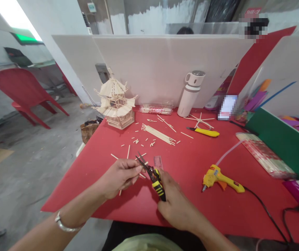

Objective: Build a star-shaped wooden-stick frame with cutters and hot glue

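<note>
The right hand (pixel 172 198) is wrapped about the handles of a yellow-and-black hand tool (pixel 159 188), its pointed tips a little parted; in my view from the head, its long axis runs forward and leftward from the grip. The left hand (pixel 120 176) has thumb and forefinger drawn close together just beside those tips; whether they are closed on a stick, I cannot tell. Beneath and around this hand, on the red bench (pixel 191 167), lies a star of thin sticks (pixel 128 151), its crossing hidden from me. Its arms radiate, so no single long axis governs; one line runs roughly fore and aft, another slants across from far left to near right. I judge the governing relation to be tips to left fingertips: the left hand is the nearer to the star, the tool approaching its right side obliquely. Farther forward lie short stick pieces (pixel 136 141) and a bundle of sticks (pixel 158 134); beyond, at left, stands a stick pagoda (pixel 116 104); well to the right rests a yellow glue gun (pixel 221 179).
</note>
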The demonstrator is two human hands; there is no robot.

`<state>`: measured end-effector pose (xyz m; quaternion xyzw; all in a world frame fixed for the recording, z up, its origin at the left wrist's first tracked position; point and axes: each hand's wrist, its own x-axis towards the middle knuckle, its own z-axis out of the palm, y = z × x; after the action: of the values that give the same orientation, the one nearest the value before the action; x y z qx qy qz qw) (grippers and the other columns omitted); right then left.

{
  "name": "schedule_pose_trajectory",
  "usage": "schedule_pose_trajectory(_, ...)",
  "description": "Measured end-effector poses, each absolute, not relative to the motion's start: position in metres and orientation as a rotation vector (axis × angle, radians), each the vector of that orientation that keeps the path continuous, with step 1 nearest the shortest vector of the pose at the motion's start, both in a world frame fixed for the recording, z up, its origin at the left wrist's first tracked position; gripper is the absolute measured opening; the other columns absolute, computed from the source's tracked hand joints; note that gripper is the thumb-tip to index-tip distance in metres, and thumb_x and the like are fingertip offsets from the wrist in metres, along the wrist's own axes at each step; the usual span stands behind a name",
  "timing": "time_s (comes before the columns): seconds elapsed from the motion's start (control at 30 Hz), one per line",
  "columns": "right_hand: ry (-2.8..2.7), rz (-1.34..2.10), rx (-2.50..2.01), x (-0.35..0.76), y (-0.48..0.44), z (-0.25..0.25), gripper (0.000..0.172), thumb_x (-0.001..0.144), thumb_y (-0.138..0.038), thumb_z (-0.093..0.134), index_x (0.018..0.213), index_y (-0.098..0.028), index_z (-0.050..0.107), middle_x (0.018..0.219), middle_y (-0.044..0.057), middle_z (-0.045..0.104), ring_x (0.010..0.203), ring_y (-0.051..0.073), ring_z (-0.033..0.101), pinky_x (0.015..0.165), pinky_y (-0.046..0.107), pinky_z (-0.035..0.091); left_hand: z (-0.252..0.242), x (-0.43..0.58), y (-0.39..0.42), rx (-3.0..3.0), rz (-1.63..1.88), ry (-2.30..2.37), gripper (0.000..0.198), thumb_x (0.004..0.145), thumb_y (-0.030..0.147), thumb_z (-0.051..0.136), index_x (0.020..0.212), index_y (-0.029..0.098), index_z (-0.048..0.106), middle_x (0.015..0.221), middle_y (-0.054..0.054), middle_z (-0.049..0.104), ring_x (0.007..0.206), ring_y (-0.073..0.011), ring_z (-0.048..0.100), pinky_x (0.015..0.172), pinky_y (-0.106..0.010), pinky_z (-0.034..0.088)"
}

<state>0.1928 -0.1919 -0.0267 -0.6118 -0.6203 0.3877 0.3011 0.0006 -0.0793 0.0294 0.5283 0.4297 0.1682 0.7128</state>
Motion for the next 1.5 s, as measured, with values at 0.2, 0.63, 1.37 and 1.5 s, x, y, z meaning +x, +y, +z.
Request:
schedule_pose_trajectory(0.2,-1.504,1.107,-1.690,0.189,-0.190,-0.024,0.065,0.069,-0.008,0.049,0.133,-0.021,0.053,0.104,0.006,0.068,0.095,0.023,0.064,0.084,0.034,0.050,0.029,0.003,-0.079,1.153,0.387,1.000,0.051,0.069,0.063,0.080,0.076,0.015,0.063,0.046,0.007,0.047,0.035,-0.0026,0.023,0.038,-0.021,0.013)
schedule_pose_trajectory(0.63,-1.510,1.204,-1.717,0.193,-0.193,-0.022,0.095,0.066,-0.007,0.050,0.159,-0.017,0.032,0.147,0.016,0.052,0.138,0.029,0.048,0.118,0.049,0.034,0.013,-0.003,-0.067,1.336,0.561,1.046,0.046,0.075,0.058,0.077,0.082,0.014,0.068,0.056,0.007,0.042,0.048,-0.0049,0.028,0.048,-0.021,0.019)
schedule_pose_trajectory(1.37,-1.584,1.141,-1.760,0.191,-0.190,-0.012,0.095,0.066,-0.007,0.051,0.159,-0.012,0.031,0.151,0.019,0.047,0.143,0.033,0.042,0.119,0.050,0.032,0.021,0.004,-0.074,1.652,0.521,1.016,0.039,0.085,0.048,0.064,0.066,0.015,0.063,0.061,0.002,0.054,0.059,-0.0094,0.041,0.058,-0.023,0.031)
schedule_pose_trajectory(1.5,-1.572,1.102,-1.729,0.191,-0.190,-0.018,0.089,0.067,-0.008,0.053,0.154,-0.014,0.037,0.144,0.017,0.053,0.136,0.031,0.049,0.116,0.048,0.036,0.025,0.006,-0.075,1.668,0.508,1.046,0.039,0.085,0.046,0.062,0.062,0.015,0.060,0.058,0.002,0.051,0.056,-0.0093,0.041,0.058,-0.023,0.033)
